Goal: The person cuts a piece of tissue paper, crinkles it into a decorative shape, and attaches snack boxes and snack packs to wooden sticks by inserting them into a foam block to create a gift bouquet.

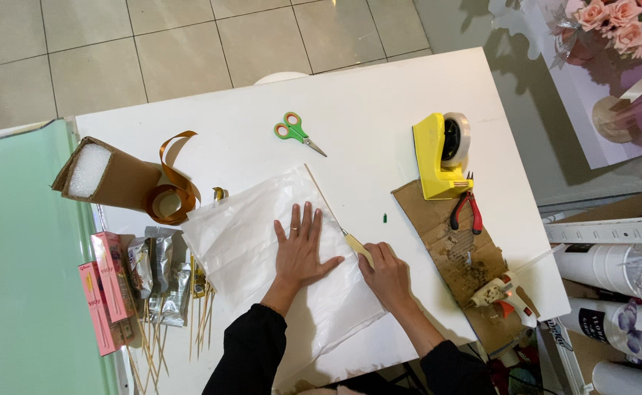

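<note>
Fingers (308,219) of the left hand (300,249) are spread wide and pressed flat on a sheet of white tissue paper (262,249), holding nothing, palm down near the sheet's middle. Just to the right, the right hand (387,274) has its fingers curled tight around the pale yellow handle of a utility knife (351,241), whose thin blade runs up and to the left along the paper's right edge, close beside the left hand's fingertips. The paper lies slantwise on the white counter (365,110), its lower corner reaching toward the person's black sleeves (251,351). Green-and-orange scissors (297,132) lie closed on the counter above the paper, well apart from both hands. To the right, a yellow tape dispenser (438,157) with a roll of clear tape stands on the upper end of a strip of brown cardboard (452,249); red-handled pliers (467,210) lie just below the dispenser, and a white glue gun (504,291) rests on the stained lower end of the cardboard. At the left, a brown paper-wrapped block of white foam (101,175) lies beside a coil of copper ribbon (171,194). Below them sit pink snack boxes (109,289), silver foil packets (158,274) and a scatter of wooden skewers (196,322). A bouquet of pink roses (624,25) stands off the counter at the upper right.
</note>
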